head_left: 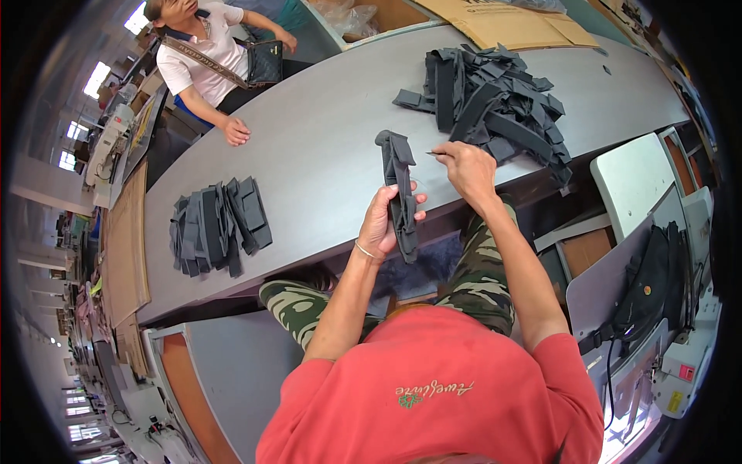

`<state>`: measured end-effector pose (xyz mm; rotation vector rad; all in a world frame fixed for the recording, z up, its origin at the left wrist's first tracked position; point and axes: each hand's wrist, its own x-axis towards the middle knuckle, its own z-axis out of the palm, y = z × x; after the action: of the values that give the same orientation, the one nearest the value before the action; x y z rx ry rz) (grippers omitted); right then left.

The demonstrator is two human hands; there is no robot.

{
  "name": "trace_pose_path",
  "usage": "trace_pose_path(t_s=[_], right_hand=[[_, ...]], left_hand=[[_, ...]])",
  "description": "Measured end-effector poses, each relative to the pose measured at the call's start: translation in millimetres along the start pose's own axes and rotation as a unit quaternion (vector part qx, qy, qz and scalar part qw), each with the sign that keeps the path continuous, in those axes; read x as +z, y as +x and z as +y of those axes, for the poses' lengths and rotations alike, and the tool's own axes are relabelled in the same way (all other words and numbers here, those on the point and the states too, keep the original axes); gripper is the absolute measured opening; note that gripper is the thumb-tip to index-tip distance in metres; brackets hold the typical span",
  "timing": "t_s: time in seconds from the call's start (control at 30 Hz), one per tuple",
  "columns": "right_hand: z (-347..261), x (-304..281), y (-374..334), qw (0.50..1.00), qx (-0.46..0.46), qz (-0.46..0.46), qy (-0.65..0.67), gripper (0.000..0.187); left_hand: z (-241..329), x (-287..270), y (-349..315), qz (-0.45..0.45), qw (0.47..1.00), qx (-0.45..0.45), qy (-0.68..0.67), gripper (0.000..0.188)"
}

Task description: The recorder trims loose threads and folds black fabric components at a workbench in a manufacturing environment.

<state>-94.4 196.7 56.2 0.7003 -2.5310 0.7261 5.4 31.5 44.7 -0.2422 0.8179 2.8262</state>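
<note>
My left hand (378, 221) is closed around the middle of a folded dark grey fabric strip (399, 155), held lengthwise above the table's near edge. Flaps stick out from the strip's side near its far end. To the right of it, my right hand (468, 172) pinches a small thin pointed tool (433, 153); most of the tool is hidden in the fingers, so its kind cannot be told. The tip points at the strip and looks slightly apart from it. Beyond my right hand lies a large loose heap of similar grey fabric strips (495, 97).
A smaller, neater pile of grey strips (219, 224) lies on the grey table (325, 147) at left. Across the table sits another person (205, 58), one hand on its edge. Flat brown cardboard (510, 25) lies at the back. A black bag (649, 286) is at right.
</note>
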Motion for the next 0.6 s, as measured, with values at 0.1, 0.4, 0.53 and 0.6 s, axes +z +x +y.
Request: trace_pose_path(t_s=[0.1,0.4,0.53,0.6], right_hand=[[-15.7,-11.1,-16.6,0.948,0.200,-0.013,0.246,0.022],[-50.7,6.2,-43.0,0.899,0.181,-0.044,0.397,0.035],[-49.9,7.3,-39.4,0.838,0.216,-0.039,0.500,0.005],[-52.4,9.0,-40.3,0.850,0.199,-0.049,0.485,0.006]], left_hand=[[3.3,-7.4,-8.8,0.039,0.997,0.029,0.058,0.039],[-12.8,-19.8,-23.6,0.162,0.808,0.201,0.529,0.050],[-3.9,-10.8,-37.0,0.159,0.806,0.167,0.545,0.052],[-4.1,-6.5,-44.4,0.160,0.843,0.141,0.494,0.052]])
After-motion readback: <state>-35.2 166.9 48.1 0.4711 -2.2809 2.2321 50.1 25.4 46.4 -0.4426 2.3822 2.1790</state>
